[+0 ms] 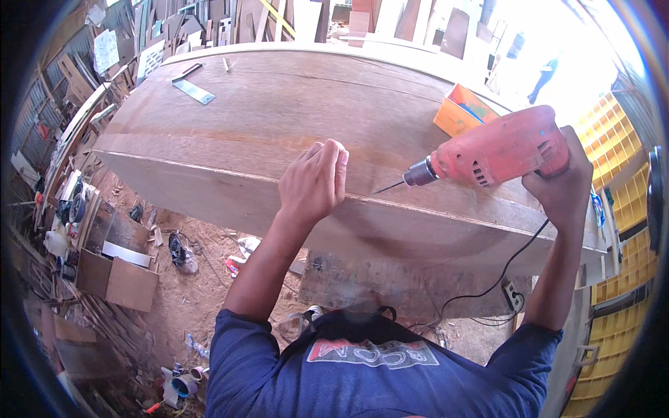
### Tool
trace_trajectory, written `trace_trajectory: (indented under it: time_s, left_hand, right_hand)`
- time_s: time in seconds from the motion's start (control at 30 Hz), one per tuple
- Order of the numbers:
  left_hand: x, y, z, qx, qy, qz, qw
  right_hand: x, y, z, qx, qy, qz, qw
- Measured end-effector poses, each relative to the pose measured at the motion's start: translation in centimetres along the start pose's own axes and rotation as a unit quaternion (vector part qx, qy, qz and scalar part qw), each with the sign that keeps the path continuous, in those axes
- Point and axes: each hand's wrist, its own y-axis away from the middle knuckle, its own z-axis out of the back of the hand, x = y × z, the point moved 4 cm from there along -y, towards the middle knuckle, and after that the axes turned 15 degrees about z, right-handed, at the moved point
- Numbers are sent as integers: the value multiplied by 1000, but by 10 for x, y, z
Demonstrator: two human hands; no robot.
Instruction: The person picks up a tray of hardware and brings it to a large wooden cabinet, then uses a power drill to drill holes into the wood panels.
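A red corded power drill [498, 148] is gripped by its handle in my right hand [566, 182]. Its thin bit points left, with the tip close to the near edge of a large plywood-faced panel [279, 90]. Whether the tip touches the wood I cannot tell. My left hand [311, 182] is closed in a fist over that same edge, a short way left of the bit. Anything inside its fingers is hidden. From the drill, a black cord [498, 279] hangs to a socket strip [514, 296] below the panel.
On the panel lie a try square [194, 85] at the far left and an orange open box [465, 111] behind the drill. Wood offcuts [118, 275] and litter cover the sandy floor at left. Yellow gridded panels [620, 188] stand at right. A distant person [543, 78] shows at upper right.
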Motion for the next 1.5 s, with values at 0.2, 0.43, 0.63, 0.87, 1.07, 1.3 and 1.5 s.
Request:
trace_trajectory:
  time_s: [0.2,0.43,0.63,0.87,1.07,1.3,1.5]
  left_hand:
    - [-2,1,-1,-12,20,-7,1000]
    - [-2,1,-1,-6,14,0,1000]
    - [-5,0,-5,-1,11,-1,1000]
    - [3,-5,1,6,119,38,992]
    - [-40,-52,29,107,577,125,800]
    - [-77,-72,22,76,551,123,822]
    - [-80,-72,14,116,587,152,786]
  right_hand:
    - [8,-12,-6,-5,-6,26,1000]
    - [20,-21,-1,7,9,11,1000]
    - [38,-63,4,41,82,121,988]
    - [96,-108,-4,127,187,219,949]
    - [99,-115,-8,180,147,183,955]
    - [108,-122,-5,177,132,180,959]
    - [104,-123,-6,194,122,167,959]
